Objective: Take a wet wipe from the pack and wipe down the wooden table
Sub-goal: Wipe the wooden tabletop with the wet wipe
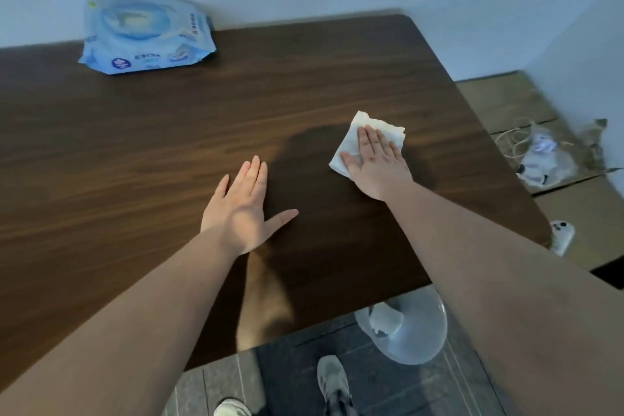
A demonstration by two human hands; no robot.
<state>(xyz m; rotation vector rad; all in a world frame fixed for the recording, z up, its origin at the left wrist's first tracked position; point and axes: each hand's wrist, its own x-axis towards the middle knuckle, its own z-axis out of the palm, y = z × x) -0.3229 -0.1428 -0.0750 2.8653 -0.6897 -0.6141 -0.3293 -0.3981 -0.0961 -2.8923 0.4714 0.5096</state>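
Observation:
A dark wooden table (141,152) fills most of the view. On its right half lies a white wet wipe (354,140), and my right hand (374,162) presses flat on it with fingers extended. My left hand (243,209) rests flat on the bare wood to the left of it, fingers apart, holding nothing. The light blue wet wipe pack (145,32) stands at the table's far left, against the wall, well away from both hands.
A transparent plastic bin (410,331) with crumpled white tissue stands on the floor below the table's near edge. Cardboard boxes (506,105) with a bag and cord lie to the right. My shoes (332,382) show on the dark tiled floor.

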